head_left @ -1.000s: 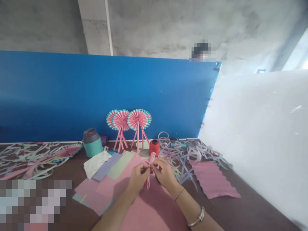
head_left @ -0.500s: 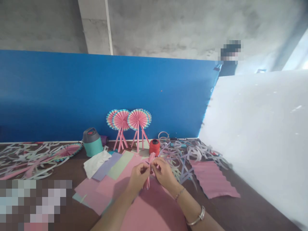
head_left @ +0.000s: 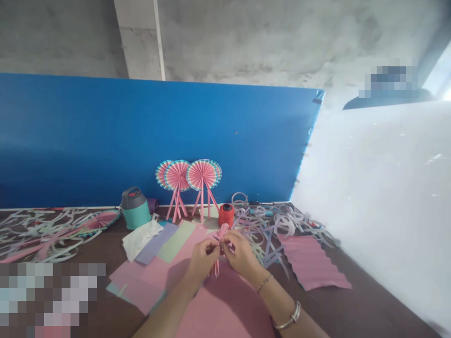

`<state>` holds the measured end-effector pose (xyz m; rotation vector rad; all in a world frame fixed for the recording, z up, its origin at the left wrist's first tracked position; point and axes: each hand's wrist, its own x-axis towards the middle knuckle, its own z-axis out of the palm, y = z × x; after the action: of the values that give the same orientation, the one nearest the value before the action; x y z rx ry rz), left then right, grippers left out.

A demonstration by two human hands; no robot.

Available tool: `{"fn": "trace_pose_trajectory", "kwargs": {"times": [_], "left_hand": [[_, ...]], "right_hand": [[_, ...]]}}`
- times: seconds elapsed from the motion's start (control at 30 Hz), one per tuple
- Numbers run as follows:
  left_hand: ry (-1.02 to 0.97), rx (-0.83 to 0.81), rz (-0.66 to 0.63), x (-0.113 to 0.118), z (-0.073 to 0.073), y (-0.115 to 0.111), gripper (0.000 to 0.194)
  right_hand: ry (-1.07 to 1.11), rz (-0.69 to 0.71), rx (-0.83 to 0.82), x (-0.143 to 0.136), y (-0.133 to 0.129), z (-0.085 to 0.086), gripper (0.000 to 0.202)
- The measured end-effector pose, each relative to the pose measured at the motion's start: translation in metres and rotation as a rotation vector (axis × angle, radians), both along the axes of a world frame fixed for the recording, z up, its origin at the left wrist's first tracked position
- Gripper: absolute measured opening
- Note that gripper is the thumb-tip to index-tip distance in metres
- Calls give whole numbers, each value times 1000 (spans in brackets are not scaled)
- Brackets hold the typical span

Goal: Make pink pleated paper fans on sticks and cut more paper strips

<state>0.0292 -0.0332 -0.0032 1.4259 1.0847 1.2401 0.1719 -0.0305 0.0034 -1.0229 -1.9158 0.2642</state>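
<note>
A narrow bundle of folded pink paper (head_left: 215, 268) stands between my hands, its top spread a little and its lower end showing below my fingers. My left hand (head_left: 204, 257) pinches its middle from the left. From the right, my right hand (head_left: 239, 251) pinches at the same spot, its fingertips meeting those of the left. Any thread between the fingertips is too small to make out. Under both hands lies a large pink sheet (head_left: 225, 310). Just behind the bundle stands a red spool (head_left: 226, 217).
Pink pleated fans (head_left: 202, 175) lean on a blue partition (head_left: 88, 141). A teal container (head_left: 136, 213), white cloth (head_left: 141, 238) and coloured sheets lie left. Tangled paper strips (head_left: 271, 225) and a rippled pink sheet (head_left: 313, 263) are right. A person (head_left: 389, 94) is behind the white partition.
The person behind the white partition has moved to the right. My hands and the pink bundle have hardly moved.
</note>
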Motion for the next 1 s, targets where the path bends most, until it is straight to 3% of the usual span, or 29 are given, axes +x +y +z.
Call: {"fn": "trace_pose_trajectory", "kwargs": {"times": [0.17, 0.37, 0.43, 0.67, 0.87, 1.0], "left_hand": [[-22, -21, -3, -1, -2, 2, 21], [-56, -94, 30, -2, 1, 6, 24], [-54, -109, 45, -3, 1, 6, 23], [-45, -81, 20, -2, -2, 5, 22], [-79, -106, -23, 0, -4, 4, 24], [-69, -140, -39, 1, 0, 1, 22]], "right_hand": [[29, -4, 19, -1, 1, -1, 13], [283, -171, -196, 13, 6, 8, 13], [280, -191, -153, 17, 6, 10, 14], [50, 0, 104, 3, 1, 4, 6], [19, 6, 151, -1, 5, -3, 15], [2, 16, 173, -1, 5, -2, 10]]}}
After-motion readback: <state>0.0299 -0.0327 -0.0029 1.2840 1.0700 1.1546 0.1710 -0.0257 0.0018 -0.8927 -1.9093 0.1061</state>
